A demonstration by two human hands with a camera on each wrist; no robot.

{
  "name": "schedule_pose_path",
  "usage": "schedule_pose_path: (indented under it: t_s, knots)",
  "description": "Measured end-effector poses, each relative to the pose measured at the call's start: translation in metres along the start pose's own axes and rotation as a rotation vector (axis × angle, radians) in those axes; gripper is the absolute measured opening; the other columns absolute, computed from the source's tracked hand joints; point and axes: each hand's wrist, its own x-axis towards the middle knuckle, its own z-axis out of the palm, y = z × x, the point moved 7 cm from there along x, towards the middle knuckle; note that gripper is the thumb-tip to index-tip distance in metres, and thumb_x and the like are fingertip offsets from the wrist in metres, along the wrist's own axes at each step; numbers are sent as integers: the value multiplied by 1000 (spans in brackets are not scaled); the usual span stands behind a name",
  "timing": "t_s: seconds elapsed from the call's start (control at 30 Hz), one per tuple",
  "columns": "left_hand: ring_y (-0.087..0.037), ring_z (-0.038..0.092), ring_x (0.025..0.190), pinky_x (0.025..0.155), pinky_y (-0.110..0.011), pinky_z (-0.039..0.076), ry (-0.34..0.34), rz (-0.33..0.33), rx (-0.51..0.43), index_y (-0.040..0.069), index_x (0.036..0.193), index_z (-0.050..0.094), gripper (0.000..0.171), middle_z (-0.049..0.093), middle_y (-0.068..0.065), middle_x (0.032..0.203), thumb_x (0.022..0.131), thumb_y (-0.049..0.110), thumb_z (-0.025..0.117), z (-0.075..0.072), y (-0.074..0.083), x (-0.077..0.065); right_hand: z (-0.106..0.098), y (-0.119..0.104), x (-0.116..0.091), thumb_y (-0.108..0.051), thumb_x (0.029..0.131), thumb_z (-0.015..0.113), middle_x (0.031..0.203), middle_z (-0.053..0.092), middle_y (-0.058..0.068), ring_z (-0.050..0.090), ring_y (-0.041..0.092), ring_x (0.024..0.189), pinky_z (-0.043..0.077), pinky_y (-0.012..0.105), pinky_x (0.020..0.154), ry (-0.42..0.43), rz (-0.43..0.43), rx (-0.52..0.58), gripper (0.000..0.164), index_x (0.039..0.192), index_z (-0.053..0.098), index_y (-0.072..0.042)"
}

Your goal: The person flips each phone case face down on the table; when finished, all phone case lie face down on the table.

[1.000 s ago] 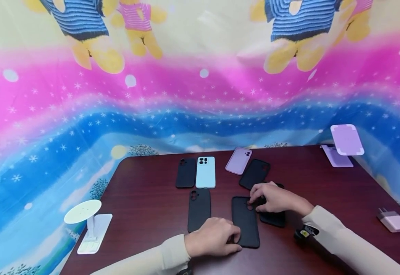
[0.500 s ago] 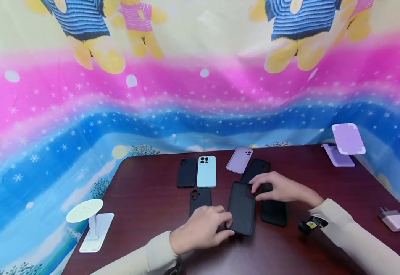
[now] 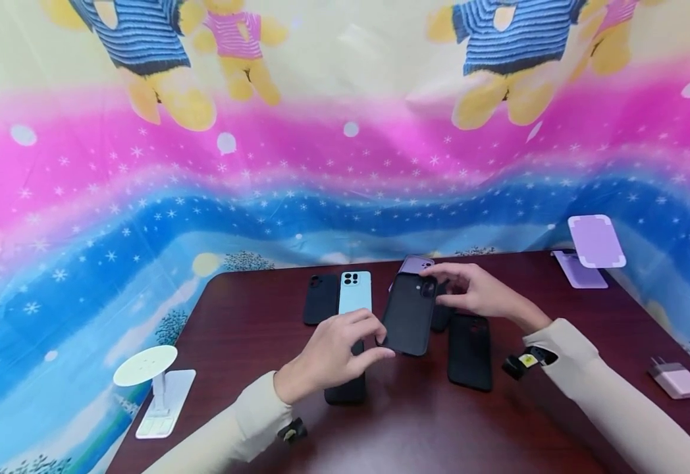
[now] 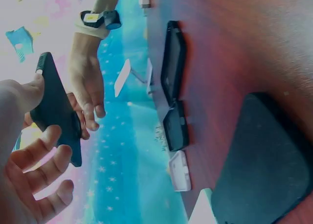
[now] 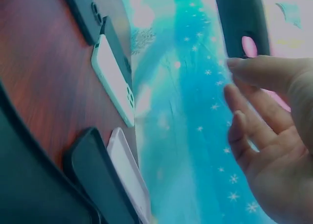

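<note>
A black phone case (image 3: 407,316) is held tilted above the table, its oval camera opening at the upper right. At its lower left edge, the thumb and fingers of my left hand (image 3: 327,359) grip it. My right hand (image 3: 478,293) pinches the upper right corner beside the camera opening. Pink backdrop shows through that opening of the phone case (image 5: 239,9) in the right wrist view. Beneath my left hand lies another black case (image 3: 347,393), partly covered. A further black case (image 3: 469,355) lies below my right hand, and one more black case (image 3: 442,320) is mostly hidden behind the held one.
Toward the back lie a dark case (image 3: 319,299), a light blue case (image 3: 353,293) and a purple case (image 3: 420,264), partly covered. A white stand (image 3: 158,395) is at the left, a purple stand (image 3: 596,243) at the back right, a charger plug (image 3: 679,380) at the right.
The black phone case has risen off the table and moved back, now overlapping the purple case in view. Both hands have moved with it, uncovering the black case at the right.
</note>
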Motion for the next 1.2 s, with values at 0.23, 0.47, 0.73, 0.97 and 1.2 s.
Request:
schedule_pose_path:
  t_s: [0.23, 0.47, 0.73, 0.97, 1.2]
  knots:
    - [3, 42, 65, 61, -11, 33, 24, 25, -15, 24, 94, 63, 18, 59, 9, 93, 97, 39, 72, 1, -1, 8, 3, 5, 12, 0, 98, 65, 129, 67, 8, 72, 14, 99, 59, 28, 83, 108, -14, 255, 49, 146, 57, -6]
    - [-6, 48, 61, 61, -12, 33, -20, -6, -27, 21, 93, 66, 18, 59, 10, 93, 96, 37, 73, 8, 0, 7, 14, 16, 19, -2, 100, 64, 138, 64, 0, 73, 13, 110, 61, 31, 85, 138, -20, 446, 44, 143, 56, 2]
    - [-3, 52, 63, 62, -9, 35, -14, 9, -27, 22, 93, 66, 16, 60, 12, 92, 97, 36, 72, 8, 1, 10, 22, 15, 25, -2, 103, 59, 136, 66, -2, 71, 13, 116, 60, 30, 91, 109, -65, 601, 44, 145, 49, 5]
    - [5, 49, 67, 63, -9, 38, -19, 38, -29, 23, 106, 66, 17, 64, 11, 87, 99, 38, 69, 10, 3, 10, 29, 11, 30, 2, 104, 53, 142, 63, 12, 67, 18, 124, 57, 34, 100, 31, -115, 750, 43, 147, 43, 4]
    - [1, 63, 71, 69, -12, 49, -64, -45, -69, 13, 153, 39, 74, 74, 8, 98, 94, 40, 75, 15, 0, 11, 27, 10, 27, -1, 105, 52, 135, 63, 8, 70, 13, 117, 59, 30, 94, 50, -112, 679, 42, 147, 46, 6]
